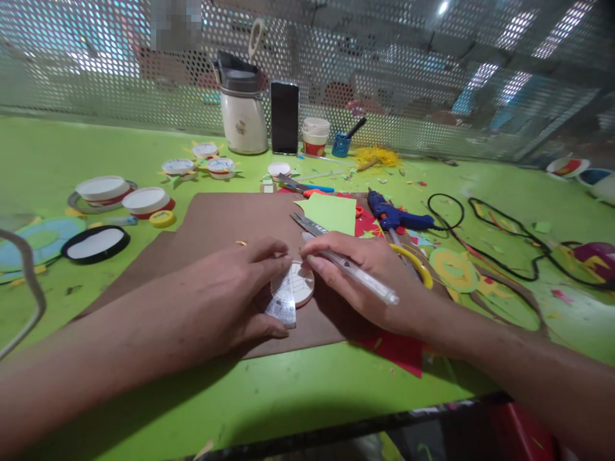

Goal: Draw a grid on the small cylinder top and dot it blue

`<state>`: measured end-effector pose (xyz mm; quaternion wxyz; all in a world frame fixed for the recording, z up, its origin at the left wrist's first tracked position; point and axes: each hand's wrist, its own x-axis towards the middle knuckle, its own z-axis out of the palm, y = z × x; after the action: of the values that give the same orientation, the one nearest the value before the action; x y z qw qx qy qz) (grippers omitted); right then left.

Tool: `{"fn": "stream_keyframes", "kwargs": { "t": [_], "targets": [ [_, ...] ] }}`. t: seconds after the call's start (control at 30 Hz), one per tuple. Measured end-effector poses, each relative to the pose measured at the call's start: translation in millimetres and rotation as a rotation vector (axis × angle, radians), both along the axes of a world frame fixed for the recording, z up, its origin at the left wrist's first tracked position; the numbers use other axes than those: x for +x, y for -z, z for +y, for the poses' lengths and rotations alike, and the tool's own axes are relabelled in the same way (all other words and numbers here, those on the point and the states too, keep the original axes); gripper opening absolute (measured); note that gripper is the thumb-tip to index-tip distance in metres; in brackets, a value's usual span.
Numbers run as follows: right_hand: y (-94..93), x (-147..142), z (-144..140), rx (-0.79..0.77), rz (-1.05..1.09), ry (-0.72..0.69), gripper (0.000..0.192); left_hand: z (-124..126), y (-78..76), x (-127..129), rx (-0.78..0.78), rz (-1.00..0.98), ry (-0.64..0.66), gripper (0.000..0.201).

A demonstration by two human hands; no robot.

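My left hand (245, 288) pinches a clear plastic ruler (283, 306), its fingertips and thumb pressing it across a small round white lid (302, 282). Lines are drawn on the lid's top, which lies on a brown board (225, 224). A pen with a clear barrel (362, 278) is gripped in my right hand (375, 269), just right of the lid. My right fingers hide the pen's tip. Beyond that hand lie scissors (307, 224), partly covered by it, and a light green paper sheet (331, 211).
Several white lids with paper trim, such as one (221, 168), stand at the back left. A blue glue gun (398, 214) with a black cord lies right. A jug (243, 115), phone (284, 118) and cups (316, 134) line the mesh screen (375, 77). Yellow tape (423, 266) sits beside my right wrist.
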<state>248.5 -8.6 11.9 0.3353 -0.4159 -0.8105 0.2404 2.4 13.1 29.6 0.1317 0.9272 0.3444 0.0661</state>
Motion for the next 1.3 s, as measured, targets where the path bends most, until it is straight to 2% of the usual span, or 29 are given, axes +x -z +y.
{"fn": "stream_keyframes", "kwargs": {
  "t": [0.17,0.5,0.9,1.1,1.3],
  "targets": [
    [-1.5,0.7,-0.3,-0.005,-0.031,0.025,0.020,-2.9,-9.3,5.0,-0.036,0.095,-0.028,0.036],
    [-2.8,-1.3,0.2,-0.010,0.014,-0.001,0.019,-0.9,-5.3,4.0,-0.034,0.071,-0.025,0.034],
    [-1.7,1.2,-1.8,-0.019,-0.051,0.068,0.018,0.3,-5.7,6.0,-0.025,0.062,-0.007,0.031],
    [3.1,0.1,0.9,-0.009,-0.003,0.043,0.019,-0.5,-1.9,1.1,-0.002,0.038,0.005,0.045],
    [6.5,-0.8,2.7,0.013,0.004,0.051,0.018,-1.1,-6.2,5.3,-0.036,0.070,-0.001,0.032]
  ]
}}
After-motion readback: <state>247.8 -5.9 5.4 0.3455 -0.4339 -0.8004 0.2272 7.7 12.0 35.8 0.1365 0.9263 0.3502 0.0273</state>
